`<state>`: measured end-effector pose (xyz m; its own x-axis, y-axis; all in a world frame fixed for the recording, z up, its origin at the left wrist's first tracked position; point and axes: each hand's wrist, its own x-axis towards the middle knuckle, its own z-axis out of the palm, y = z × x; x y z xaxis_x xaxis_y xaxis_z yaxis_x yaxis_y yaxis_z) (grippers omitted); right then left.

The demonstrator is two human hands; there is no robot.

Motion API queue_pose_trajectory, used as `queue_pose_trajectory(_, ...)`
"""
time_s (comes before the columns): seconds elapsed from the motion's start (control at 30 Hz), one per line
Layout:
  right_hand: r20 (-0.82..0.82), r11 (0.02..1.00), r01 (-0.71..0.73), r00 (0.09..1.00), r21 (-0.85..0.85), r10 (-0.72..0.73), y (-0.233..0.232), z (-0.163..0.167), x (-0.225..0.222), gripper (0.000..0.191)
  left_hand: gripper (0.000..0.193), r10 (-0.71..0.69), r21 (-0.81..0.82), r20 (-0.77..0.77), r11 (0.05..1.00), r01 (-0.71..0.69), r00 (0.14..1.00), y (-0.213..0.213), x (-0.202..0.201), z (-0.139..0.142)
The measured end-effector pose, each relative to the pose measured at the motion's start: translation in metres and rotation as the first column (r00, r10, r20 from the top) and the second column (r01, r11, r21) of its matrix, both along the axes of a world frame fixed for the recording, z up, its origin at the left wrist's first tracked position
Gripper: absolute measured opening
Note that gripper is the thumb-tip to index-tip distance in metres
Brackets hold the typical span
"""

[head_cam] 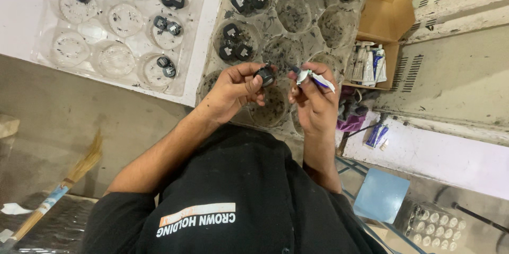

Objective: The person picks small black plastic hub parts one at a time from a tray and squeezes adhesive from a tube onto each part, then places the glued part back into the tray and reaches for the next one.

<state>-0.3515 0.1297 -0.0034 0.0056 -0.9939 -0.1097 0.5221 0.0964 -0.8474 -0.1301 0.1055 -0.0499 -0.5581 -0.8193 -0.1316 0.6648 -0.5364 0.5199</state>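
The left hand [233,88] is pinching a small black round part [265,76] between thumb and fingertips. Just beside it, the right hand [313,97] is gripping a small white and blue tube [314,78], nozzle pointing toward the part. Beyond both hands a clear plastic tray [289,15] is lying on the worktop [16,5], holding more black parts [236,44].

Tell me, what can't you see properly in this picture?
- Head view: the black part is half covered by the left hand.
- Head view: whether the tube in the right hand touches that part is too small to tell.
- Head view: the left clear tray is cut off by the top edge.
- Head view: the broom handle runs off the bottom-left edge.
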Motion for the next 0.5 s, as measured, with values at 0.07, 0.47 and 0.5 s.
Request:
queue_pose_trajectory(0.07, 0.002, 1.000, -0.007, 1.000, -0.020, 0.007, 0.001, -0.006, -0.002, 0.031, 0.043, -0.002, 0.004, 0.002, 1.000, 0.002, 1.000, 0.000, 0.000, 0.000)
queue_pose_trajectory(0.47, 0.042, 0.987, -0.067, 0.997, 0.146, 0.061, -0.015, -0.041, -0.017, 0.039, 0.042, 0.018, 0.019, 0.021, 1.000, -0.018, 1.000, 0.001, 0.004, -0.004)
queue_pose_trajectory(0.5, 0.032, 0.986, -0.051, 0.998, 0.161, 0.047, -0.019, -0.043, -0.016, 0.038, 0.042, 0.026, 0.021, 0.032, 0.999, -0.026, 0.999, 0.000, 0.004, -0.004)
